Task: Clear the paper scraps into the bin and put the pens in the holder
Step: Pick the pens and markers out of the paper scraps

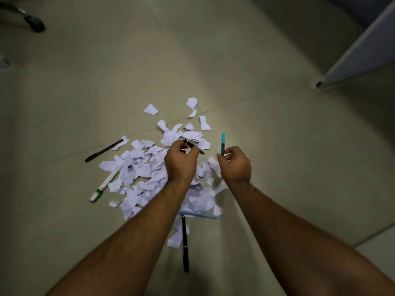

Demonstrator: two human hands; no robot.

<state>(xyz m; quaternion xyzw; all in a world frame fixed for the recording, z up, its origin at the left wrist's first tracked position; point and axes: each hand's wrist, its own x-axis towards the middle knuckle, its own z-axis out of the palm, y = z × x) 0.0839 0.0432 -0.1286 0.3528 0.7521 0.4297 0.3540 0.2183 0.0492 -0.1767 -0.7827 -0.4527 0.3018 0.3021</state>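
A pile of torn white paper scraps point(147, 169) lies on the floor in the middle of the head view. My left hand point(180, 161) is above the pile, shut on a dark pen point(193, 146). My right hand point(235, 164) holds a teal pen point(223, 144) upright. On the floor lie a black pen point(104, 150) at the left, a white marker with a green cap point(105, 183), a black pen point(185, 244) near me, and a light blue pen point(198, 214) partly under scraps. No bin or holder is in sight.
A chair caster point(35, 23) stands at the top left. A white panel's lower corner point(350, 60) reaches the floor at the top right. Bare tiled floor point(288, 135) surrounds the pile.
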